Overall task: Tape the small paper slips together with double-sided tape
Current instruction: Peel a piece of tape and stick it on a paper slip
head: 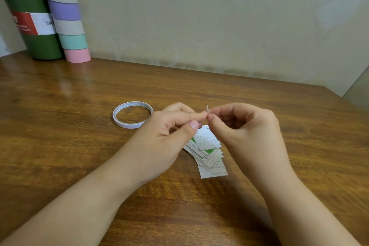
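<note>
Left hand (159,138): fingertips pinch small white tape scrap (207,109).
Right hand (247,132): pinches same scrap.
Fanned white printed paper slips (209,152): green patches, flat on table.

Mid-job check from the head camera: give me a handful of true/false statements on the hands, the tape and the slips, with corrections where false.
1. Both hands pinch a small bit of tape between their fingertips. True.
2. The tape roll lies flat on the table, to the left of the left hand. True.
3. The paper slips are held up in the right hand. False: they lie fanned out on the table below the hands.
4. The tape roll sits on top of the slips. False: it lies apart from them.
5. A green bottle stands at the far left. True.
</note>
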{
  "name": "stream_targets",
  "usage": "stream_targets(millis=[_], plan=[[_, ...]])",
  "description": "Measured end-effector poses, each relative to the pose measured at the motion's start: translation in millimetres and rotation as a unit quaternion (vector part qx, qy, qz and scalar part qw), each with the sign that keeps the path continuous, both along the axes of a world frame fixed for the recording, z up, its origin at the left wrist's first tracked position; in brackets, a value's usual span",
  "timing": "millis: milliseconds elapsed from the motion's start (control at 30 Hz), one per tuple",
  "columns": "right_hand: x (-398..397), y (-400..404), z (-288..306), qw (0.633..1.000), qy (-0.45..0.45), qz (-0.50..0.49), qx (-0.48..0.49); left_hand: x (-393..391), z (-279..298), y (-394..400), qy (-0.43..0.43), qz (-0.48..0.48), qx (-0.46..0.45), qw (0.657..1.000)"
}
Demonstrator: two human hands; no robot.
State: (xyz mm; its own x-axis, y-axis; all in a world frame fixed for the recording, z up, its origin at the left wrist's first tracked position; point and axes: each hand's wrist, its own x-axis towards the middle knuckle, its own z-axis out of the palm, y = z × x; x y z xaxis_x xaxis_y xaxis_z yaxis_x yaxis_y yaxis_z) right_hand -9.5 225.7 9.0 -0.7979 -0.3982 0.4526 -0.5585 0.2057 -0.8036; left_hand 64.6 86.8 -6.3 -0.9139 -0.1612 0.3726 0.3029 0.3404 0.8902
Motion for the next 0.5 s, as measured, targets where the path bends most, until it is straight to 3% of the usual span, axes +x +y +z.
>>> stream_targets(millis=[500], plan=[[-2.4, 0.8, 1.9, 0.998, -0.044, 0.034, -0.018, -1.4, 1.2, -4.2, -0.002, 0.003, 0.074, 0.997]])
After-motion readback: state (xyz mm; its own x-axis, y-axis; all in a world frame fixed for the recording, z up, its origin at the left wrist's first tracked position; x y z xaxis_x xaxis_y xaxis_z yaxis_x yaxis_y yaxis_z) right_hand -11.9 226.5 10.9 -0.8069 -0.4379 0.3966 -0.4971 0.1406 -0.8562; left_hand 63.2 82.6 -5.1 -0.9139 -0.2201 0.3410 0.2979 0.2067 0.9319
